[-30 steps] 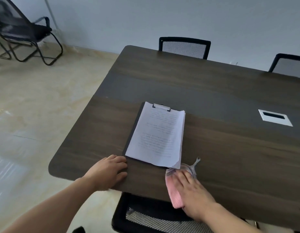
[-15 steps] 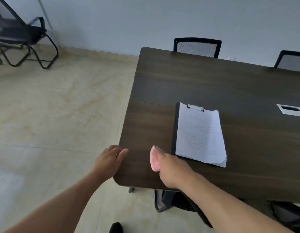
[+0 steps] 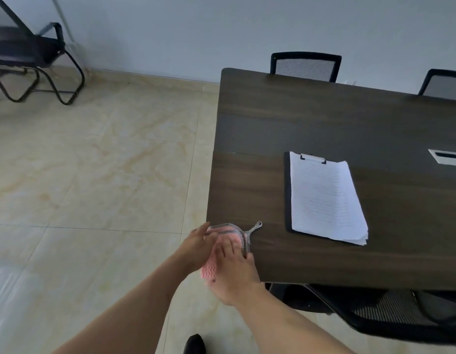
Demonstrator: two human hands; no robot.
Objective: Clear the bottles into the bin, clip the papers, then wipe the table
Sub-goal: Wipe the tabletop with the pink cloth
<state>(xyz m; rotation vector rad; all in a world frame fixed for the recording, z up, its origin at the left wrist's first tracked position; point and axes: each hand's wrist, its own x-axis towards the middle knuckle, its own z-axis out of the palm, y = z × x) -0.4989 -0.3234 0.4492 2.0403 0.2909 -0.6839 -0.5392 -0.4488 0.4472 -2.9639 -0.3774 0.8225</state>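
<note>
Having swept leftward from beside the clipped white papers point(image 3: 326, 198), the right hand point(image 3: 232, 267) is pressing the pink mesh-edged cloth point(image 3: 225, 241) flat at the dark wooden surface point(image 3: 324, 118) corner, where the left hand point(image 3: 199, 245) is now cupping open against it, finishing that edge's wipe.

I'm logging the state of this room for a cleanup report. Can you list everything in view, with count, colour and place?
Dark brown wooden table: one, fills the right half.
Black clipboard: one, on the table, right of centre.
White printed papers: one stack, clipped on the clipboard.
Pink mesh cloth: one, grey-checked edge and loop, at the table's near left corner.
White cable port: one, set in the table, far right.
Black mesh chairs: four in part; two behind the table, one far left, one tucked under the near edge.
Beige tiled floor: left.
Black shoe: one, bottom edge.
Left hand: on the cloth.
Right hand: on the cloth.
</note>
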